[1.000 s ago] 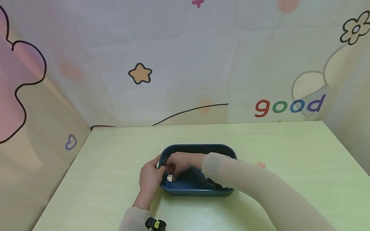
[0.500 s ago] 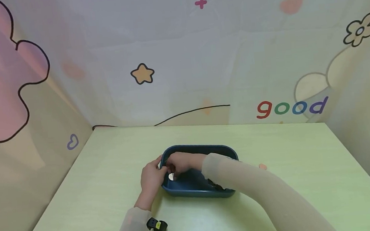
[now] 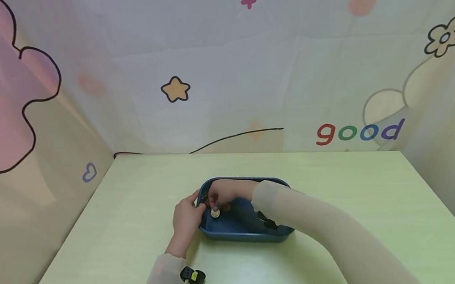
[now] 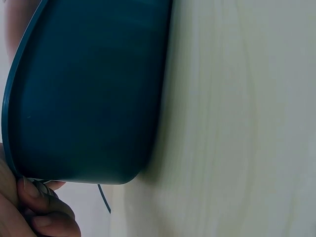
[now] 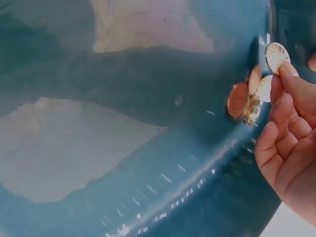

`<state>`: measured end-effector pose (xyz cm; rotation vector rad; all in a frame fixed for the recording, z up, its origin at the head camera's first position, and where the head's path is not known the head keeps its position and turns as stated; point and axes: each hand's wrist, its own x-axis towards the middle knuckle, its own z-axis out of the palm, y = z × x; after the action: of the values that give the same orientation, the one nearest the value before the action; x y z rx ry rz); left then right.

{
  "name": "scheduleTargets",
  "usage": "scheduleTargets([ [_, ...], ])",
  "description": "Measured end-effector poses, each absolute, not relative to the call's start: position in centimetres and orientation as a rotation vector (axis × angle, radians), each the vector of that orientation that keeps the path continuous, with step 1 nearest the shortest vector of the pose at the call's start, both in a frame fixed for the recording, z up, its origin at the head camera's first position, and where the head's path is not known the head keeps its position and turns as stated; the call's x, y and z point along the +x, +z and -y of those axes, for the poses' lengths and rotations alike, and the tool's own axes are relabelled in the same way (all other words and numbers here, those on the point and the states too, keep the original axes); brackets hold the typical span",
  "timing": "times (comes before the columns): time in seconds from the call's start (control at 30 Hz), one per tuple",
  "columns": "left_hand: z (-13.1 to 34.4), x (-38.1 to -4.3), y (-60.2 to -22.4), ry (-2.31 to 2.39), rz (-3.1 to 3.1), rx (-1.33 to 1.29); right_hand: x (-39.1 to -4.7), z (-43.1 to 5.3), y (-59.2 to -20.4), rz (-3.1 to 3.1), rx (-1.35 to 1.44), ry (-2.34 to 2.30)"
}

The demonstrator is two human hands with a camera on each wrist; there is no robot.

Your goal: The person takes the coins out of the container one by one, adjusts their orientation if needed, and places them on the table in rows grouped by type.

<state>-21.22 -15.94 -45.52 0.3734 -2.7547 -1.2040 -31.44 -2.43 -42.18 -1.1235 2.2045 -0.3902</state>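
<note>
A deep blue plastic bin (image 3: 245,237) with rounded corners sits on the table in the head view. My left hand (image 3: 186,217) grips its left end, thumb over the rim; the left wrist view shows fingertips (image 4: 47,207) at the bin's corner. Inside the bin, my right hand (image 3: 225,195) pinches a gold-coloured coin (image 5: 277,55) between thumb and forefinger. Right below that coin lies a small cluster against the bin wall: a copper-coloured disc (image 5: 238,100), a shiny gold coin (image 5: 253,109) and others partly covered by the fingers.
The pale green table (image 3: 118,244) extends round the bin. Patterned cloth (image 3: 222,92) hangs behind and at both sides. A small black device (image 3: 193,277) is strapped at my left wrist. My right sleeve (image 3: 312,211) crosses the bin's right end and hides part of it.
My right hand has lifted slightly and shifted right, with the gold coin at its fingertips. My right forearm now covers a small orange spot on the table. The left hand keeps its grip.
</note>
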Motion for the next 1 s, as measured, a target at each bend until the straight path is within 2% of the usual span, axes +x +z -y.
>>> scheduleTargets([
  [0.43,15.8,-21.3,-45.2,-1.194,2.743,0.388,-30.9,-2.4,-38.1,-2.302,-1.139,-0.447],
  [1.0,15.8,-21.4,-45.4,-1.217,2.753,0.429,-27.3,-12.8,-37.1,-2.282,-0.868,-0.839],
])
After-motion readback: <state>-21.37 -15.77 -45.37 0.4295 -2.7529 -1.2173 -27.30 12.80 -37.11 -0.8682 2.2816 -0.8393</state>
